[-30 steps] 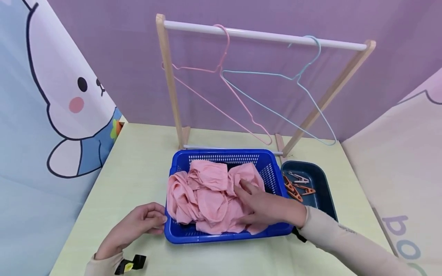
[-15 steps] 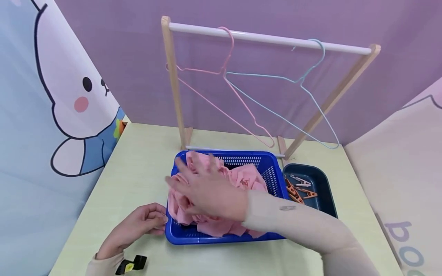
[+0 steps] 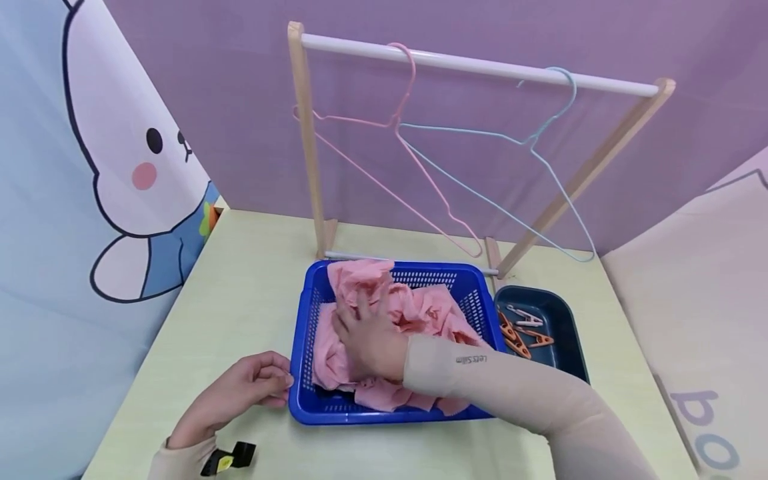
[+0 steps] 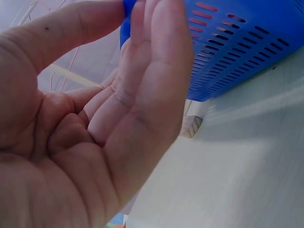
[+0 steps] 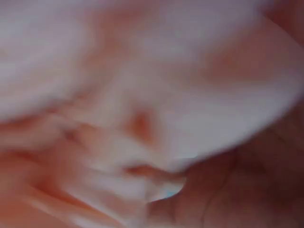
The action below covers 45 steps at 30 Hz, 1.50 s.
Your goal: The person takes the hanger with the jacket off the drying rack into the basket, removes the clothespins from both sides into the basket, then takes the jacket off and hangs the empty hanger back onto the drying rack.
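Crumpled pink cloth garments (image 3: 432, 307) fill much of a blue plastic basket (image 3: 354, 419) in the head view; how many pieces there are I cannot tell. My left hand (image 3: 249, 387) pinches the basket's left rim between thumb and fingers, seen close up as the same hand (image 4: 137, 99) in the left wrist view. With fingers spread, my right hand (image 3: 375, 343) presses down on the left part of the cloth. In the right wrist view, blurred pink cloth (image 5: 118, 95) covers most of the picture and hides the fingertips.
Behind the basket stands a wooden rack with a white bar (image 3: 480, 65). A pink hanger (image 3: 399, 123) and a light blue hanger (image 3: 531, 141) hang from it. Right of the basket, a dark tray (image 3: 567, 333) holds orange clothespins (image 3: 516, 340) and a pale clothespin (image 3: 527, 316).
My right hand has moved left from the right side of the cloth. The cloth at the left has shifted inward and bunched toward the back. My left hand has stayed on the rim.
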Available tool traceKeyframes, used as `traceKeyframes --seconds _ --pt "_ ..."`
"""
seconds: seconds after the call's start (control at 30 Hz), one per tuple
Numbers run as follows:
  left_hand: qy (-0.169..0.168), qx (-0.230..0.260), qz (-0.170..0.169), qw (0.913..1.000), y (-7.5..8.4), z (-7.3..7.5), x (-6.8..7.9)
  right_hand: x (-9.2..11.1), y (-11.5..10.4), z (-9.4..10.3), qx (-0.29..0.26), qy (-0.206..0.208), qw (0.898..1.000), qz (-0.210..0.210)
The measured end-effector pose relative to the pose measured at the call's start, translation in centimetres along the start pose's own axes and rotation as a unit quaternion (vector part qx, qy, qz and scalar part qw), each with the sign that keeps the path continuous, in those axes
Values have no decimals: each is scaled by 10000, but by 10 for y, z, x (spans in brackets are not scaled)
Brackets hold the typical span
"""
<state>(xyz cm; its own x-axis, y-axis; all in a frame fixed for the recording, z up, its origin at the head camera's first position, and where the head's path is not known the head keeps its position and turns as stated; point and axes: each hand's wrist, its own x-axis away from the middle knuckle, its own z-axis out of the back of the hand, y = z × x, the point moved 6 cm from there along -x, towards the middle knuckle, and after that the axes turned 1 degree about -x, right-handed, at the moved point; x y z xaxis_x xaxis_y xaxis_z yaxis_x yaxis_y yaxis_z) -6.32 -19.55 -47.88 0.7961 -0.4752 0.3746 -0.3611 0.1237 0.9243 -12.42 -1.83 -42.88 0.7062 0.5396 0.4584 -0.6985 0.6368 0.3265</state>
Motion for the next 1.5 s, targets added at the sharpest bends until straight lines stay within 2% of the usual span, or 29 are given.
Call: traceKeyframes --seconds 0.13,0.23,0.4,0.47,0.53,0.6,0.7,0.77,0.83,0.97,1.1,1.27,1.4,1.5 --pt "40 -73 10 10000 0 1 -1 0 16 -25 -287 -376 9989 -21" --pt "38 -139 -57 9999 1 1 -3 -3 21 -33 -212 -461 9987 28" --pt "55 -133 -77 9999 2 2 -3 -6 22 -30 -176 -491 9986 3" --pt "56 -101 -36 9999 2 2 -2 -1 23 -22 -260 -353 9990 64" --pt "46 -65 -2 10000 2 1 -1 9 23 -11 -350 2 9990 277" --pt "29 -32 18 10000 2 1 -1 21 24 3 -293 620 9958 605" --pt "22 -17 85 10000 2 2 0 41 33 28 -203 1643 9816 950" --pt "29 -23 93 10000 2 4 0 45 44 40 -271 2023 9744 944" --pt "51 -13 122 9999 1 5 0 43 59 47 -471 2123 9727 817" --pt "14 27 24 10000 -1 2 -2 31 88 42 -1073 1734 9777 496" --pt "-33 43 -7 10000 -1 -1 -3 27 99 28 -1785 944 9783 465" --pt "-23 -3 74 10000 0 0 -1 33 93 9 -2551 166 9636 783" --pt "-29 -21 70 10000 1 0 -1 39 82 -7 -2955 -60 9492 1078" --pt "-15 -11 103 9999 0 1 -1 39 71 -19 -2980 -133 9463 1242"
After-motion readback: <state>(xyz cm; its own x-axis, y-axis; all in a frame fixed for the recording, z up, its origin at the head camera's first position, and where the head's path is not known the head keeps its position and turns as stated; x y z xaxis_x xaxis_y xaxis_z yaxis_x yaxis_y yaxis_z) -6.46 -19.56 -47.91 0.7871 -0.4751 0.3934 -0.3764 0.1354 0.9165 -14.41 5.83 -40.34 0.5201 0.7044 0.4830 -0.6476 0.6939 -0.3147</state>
